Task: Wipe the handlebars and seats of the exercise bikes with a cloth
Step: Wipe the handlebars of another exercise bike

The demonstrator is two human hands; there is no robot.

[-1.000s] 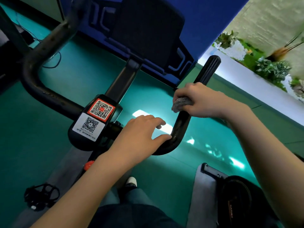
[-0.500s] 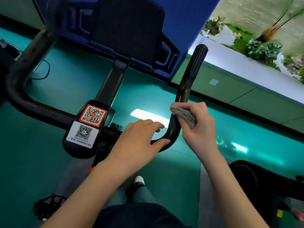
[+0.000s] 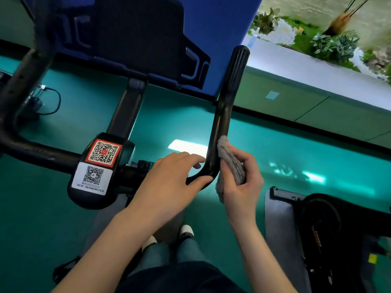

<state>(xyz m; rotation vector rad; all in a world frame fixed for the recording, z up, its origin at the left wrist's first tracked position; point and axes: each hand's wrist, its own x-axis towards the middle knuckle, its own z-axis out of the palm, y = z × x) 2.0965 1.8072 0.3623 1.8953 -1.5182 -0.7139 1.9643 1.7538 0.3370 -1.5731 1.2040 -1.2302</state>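
A black exercise-bike handlebar (image 3: 227, 98) runs across the view and bends up on the right into an upright grip. My right hand (image 3: 243, 182) holds a folded grey cloth (image 3: 231, 163) pressed against the outer side of the lower bend. My left hand (image 3: 171, 178) rests on the bar just left of that bend, thumb under it and fingers over it. The centre clamp carries a panel with two QR-code stickers (image 3: 99, 166). The left side of the handlebar (image 3: 19, 85) rises out of view. The seat is not visible.
A dark screen on a stem (image 3: 137, 37) stands ahead of the bar before a blue wall. Teal floor lies below, with cables (image 3: 48, 100) at the left. Another black machine (image 3: 321, 225) on a grey mat sits at the lower right. A white planter ledge (image 3: 313, 66) runs along the right.
My right hand slid the cloth down the right grip, from its middle to the lower bend, and turned to the bar's outer side. My left hand stayed on the bar.
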